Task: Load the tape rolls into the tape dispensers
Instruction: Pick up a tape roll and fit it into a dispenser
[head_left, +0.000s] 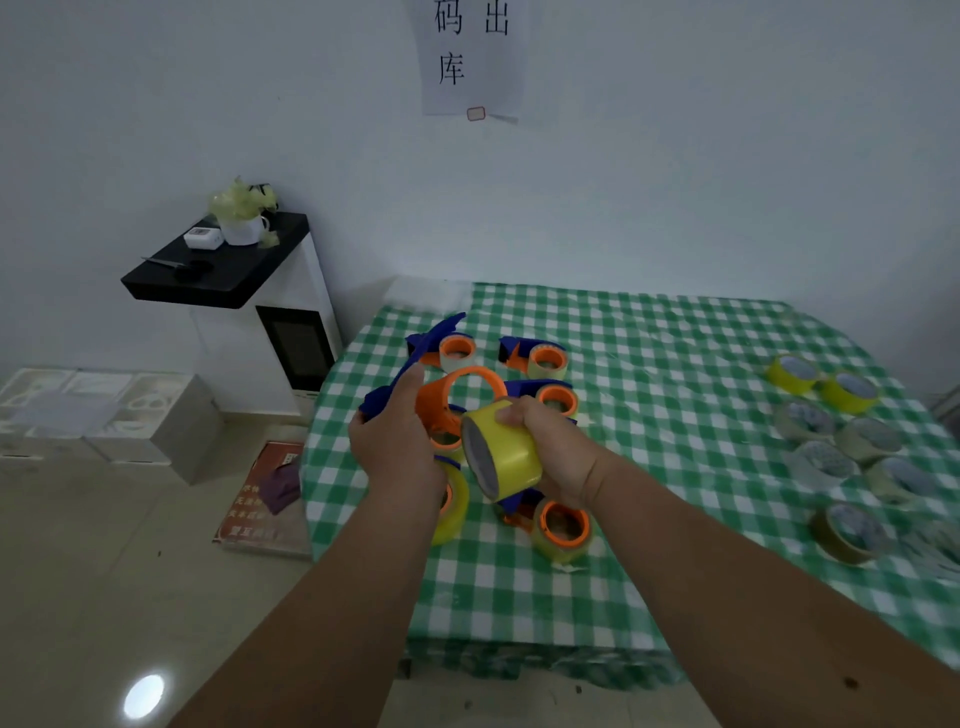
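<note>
Table (649, 364): centre and right of frame, against the wall.
Loaded dispensers (545, 358): table's left part, clustered behind and below the hands.
Loose tape rolls (841, 431): right edge of frame, on the table, well apart from the dispensers.
Cabinet (249, 291): left of table.
Boxes (104, 415): far left, on the floor.

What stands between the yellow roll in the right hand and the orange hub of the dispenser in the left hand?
Nothing visible. The right hand holds the yellow tape roll just below and right of the empty orange hub of the blue dispenser held by the left hand; the roll's edge overlaps the hub.
</note>
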